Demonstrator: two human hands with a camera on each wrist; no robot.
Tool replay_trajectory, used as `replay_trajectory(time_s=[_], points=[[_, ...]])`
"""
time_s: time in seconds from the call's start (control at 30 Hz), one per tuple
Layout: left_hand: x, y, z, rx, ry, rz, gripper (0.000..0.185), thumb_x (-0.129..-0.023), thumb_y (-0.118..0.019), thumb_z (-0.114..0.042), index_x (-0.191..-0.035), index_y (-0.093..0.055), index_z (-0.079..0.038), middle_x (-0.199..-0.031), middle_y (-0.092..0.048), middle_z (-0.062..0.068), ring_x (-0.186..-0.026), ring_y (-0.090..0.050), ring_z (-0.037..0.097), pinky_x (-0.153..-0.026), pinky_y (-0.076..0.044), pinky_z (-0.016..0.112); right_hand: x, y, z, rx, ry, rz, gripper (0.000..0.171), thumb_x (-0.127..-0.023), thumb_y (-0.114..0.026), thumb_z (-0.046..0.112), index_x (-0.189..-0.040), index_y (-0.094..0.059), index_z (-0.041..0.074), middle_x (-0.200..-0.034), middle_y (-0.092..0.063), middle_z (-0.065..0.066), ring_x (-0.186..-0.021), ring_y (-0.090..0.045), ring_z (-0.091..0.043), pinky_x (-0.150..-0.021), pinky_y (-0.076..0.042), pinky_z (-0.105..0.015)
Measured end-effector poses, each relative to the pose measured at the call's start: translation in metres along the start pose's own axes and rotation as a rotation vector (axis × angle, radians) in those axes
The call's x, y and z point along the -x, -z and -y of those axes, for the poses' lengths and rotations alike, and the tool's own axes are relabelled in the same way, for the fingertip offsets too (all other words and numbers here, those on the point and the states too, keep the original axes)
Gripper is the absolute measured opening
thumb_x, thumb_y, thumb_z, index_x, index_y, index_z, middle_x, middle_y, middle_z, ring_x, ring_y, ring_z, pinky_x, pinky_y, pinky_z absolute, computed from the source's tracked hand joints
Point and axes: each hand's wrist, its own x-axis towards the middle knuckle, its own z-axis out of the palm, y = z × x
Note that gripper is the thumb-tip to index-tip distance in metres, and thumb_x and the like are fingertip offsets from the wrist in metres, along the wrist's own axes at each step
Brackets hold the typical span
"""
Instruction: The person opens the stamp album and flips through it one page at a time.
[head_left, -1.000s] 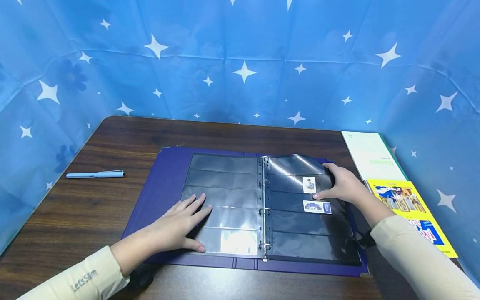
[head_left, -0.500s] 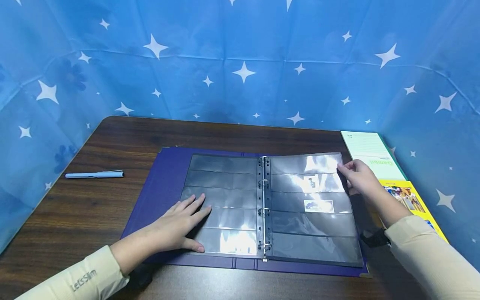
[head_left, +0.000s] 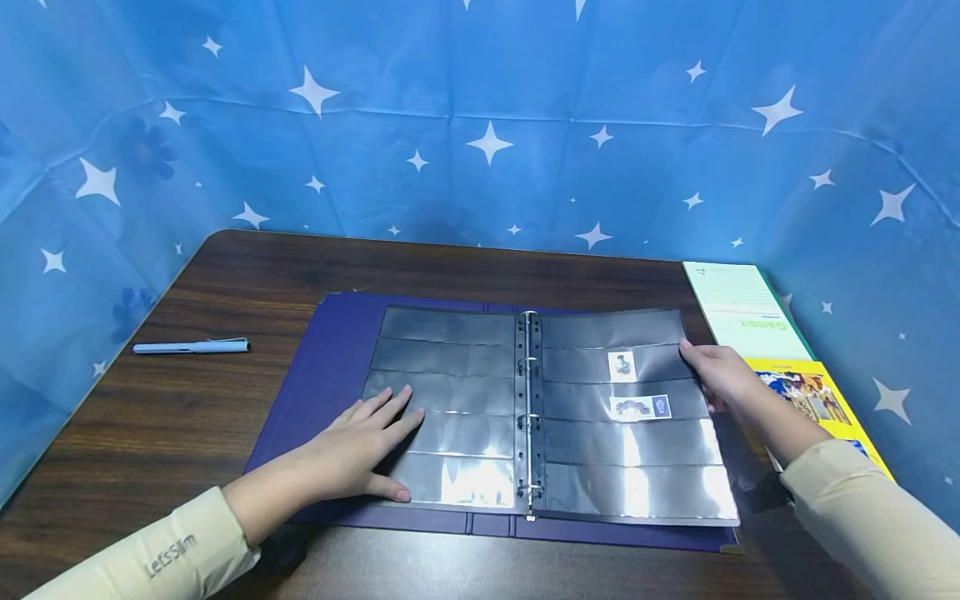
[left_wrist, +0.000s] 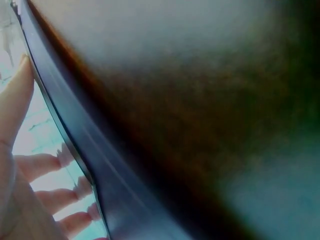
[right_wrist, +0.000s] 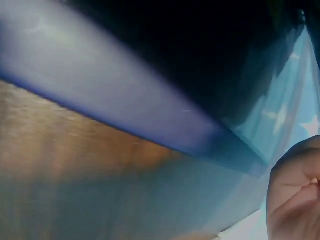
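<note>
An open ring-bound stamp album (head_left: 330, 350) with a purple cover lies on the table. My left hand (head_left: 352, 450) rests on its left black pocket page (head_left: 450, 358), fingers spread; in the left wrist view the fingertips touch the glossy sheet. With thumb on top, my right hand (head_left: 723, 375) pinches the outer edge of the right pocket page (head_left: 592, 437), which is slightly raised from the cover. Two stamps sit in this page's pockets: an upright stamp (head_left: 622, 367) and, below it, a wider stamp (head_left: 640, 407). The right wrist view shows only part of the right hand (right_wrist: 297, 195).
A light blue pen (head_left: 191, 347) lies on the wooden table (head_left: 187, 425) at left. At right are a pale green notepad (head_left: 738, 292) and a yellow booklet (head_left: 813, 392), partly behind the right forearm. A blue star-patterned curtain (head_left: 420, 75) surrounds the table.
My right hand has moved from over the right page to its outer edge and now pinches it. The page's glare has shifted downward. My left hand has stayed put.
</note>
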Motion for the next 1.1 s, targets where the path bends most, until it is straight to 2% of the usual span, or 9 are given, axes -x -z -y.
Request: replay_trajectory(time_s=[0.1,0.3,0.63,0.87,1.1], points=[[0.0,0.001,0.0,0.001,0.001,0.001,0.095,-0.073,-0.066,-0.061,-0.145,-0.034,-0.007,-0.151,-0.019,0.022,-0.137,-0.017,0.042,-0.101,-0.022,0.063,0.002,0.004,0.006,0.01,0.017,-0.016,0.068,-0.099,-0.032,0.051,-0.131,-0.04,-0.008,-0.052,-0.04,0.002,-0.041,-0.041,-0.012,-0.041,-0.039,-0.026],[0.0,0.002,0.0,0.001,0.004,0.009,0.095,-0.074,-0.066,-0.061,-0.145,-0.034,-0.007,-0.151,-0.018,0.022,-0.137,-0.016,0.041,-0.101,-0.021,0.062,0.007,0.009,0.03,0.006,0.089,-0.012,0.07,-0.098,-0.031,0.052,-0.126,-0.043,-0.011,-0.058,-0.057,0.0,-0.04,-0.044,-0.009,-0.039,-0.039,-0.027],[0.0,0.001,0.001,-0.002,0.01,0.019,0.095,-0.074,-0.064,-0.063,-0.146,-0.033,-0.008,-0.152,-0.017,0.021,-0.137,-0.015,0.04,-0.102,-0.021,0.062,0.012,0.015,0.085,-0.133,0.162,0.095,0.054,-0.099,-0.036,0.047,-0.107,-0.051,-0.004,-0.059,-0.062,0.0,-0.038,-0.045,-0.006,-0.036,-0.038,-0.024],[-0.003,0.006,-0.002,0.02,0.055,0.092,0.097,-0.074,-0.066,-0.062,-0.147,-0.03,-0.009,-0.153,-0.012,0.019,-0.139,-0.011,0.039,-0.103,-0.019,0.062,0.019,0.013,0.129,-0.081,0.198,0.133,0.054,-0.099,-0.037,0.047,-0.11,-0.05,-0.004,-0.054,-0.056,0.002,-0.037,-0.043,-0.007,-0.037,-0.037,-0.024],[-0.006,0.012,-0.005,0.031,0.095,0.148,0.097,-0.072,-0.07,-0.058,-0.147,-0.03,-0.01,-0.154,-0.012,0.019,-0.139,-0.011,0.039,-0.102,-0.021,0.061,0.025,-0.001,0.168,0.016,0.27,0.077,0.053,-0.098,-0.041,0.045,-0.12,-0.053,-0.002,-0.046,-0.04,0.003,-0.035,-0.038,-0.008,-0.037,-0.034,-0.023]])
